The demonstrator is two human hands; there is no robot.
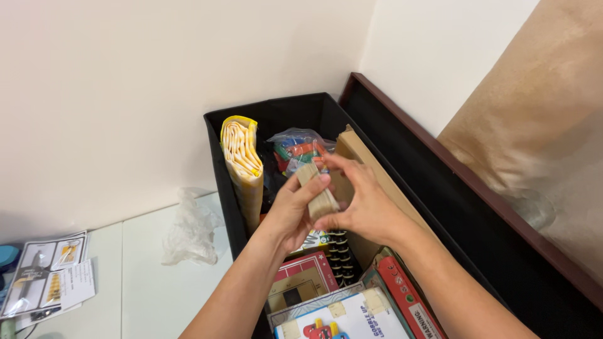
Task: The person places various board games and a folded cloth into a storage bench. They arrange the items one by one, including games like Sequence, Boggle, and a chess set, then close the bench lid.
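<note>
Together, both hands are gripping a small stack of tan cards (319, 196), fanned a little, held just above an open black fabric bin (221, 164). The left hand (290, 210) is closing around the stack from below and the side, its thumb reaching up along the near edge and its fingers wrapping the bottom. The right hand (363, 202) is closing on the stack from the other side, fingers curling over the top and thumb pressing near the lower corner. Both grips are nearly closed, with the cards pinched between them. The two bare forearms are rising from the bottom of the view and angling inward, so the wrists are meeting over the middle of the bin.

Inside the bin, a rolled yellow and white cloth (242, 157) is standing upright against the left wall. A clear plastic bag of coloured pieces (299, 149), red, green and orange, is sitting toward the back. A flat brown cardboard panel (358, 150) is leaning along the right wall, just behind the right hand. Below the hands, boxed games are lying stacked: a red game box (301, 279), a white and blue box (345, 317) and a spiral-bound book (339, 254).

Beside the bin, on the pale floor (151, 276), a crumpled clear plastic bag (188, 229) is lying near the wall, and printed paper sheets (50, 270) are lying well apart at far left. A dark wood-edged frame (477, 188) is running along the bin's right side.
</note>
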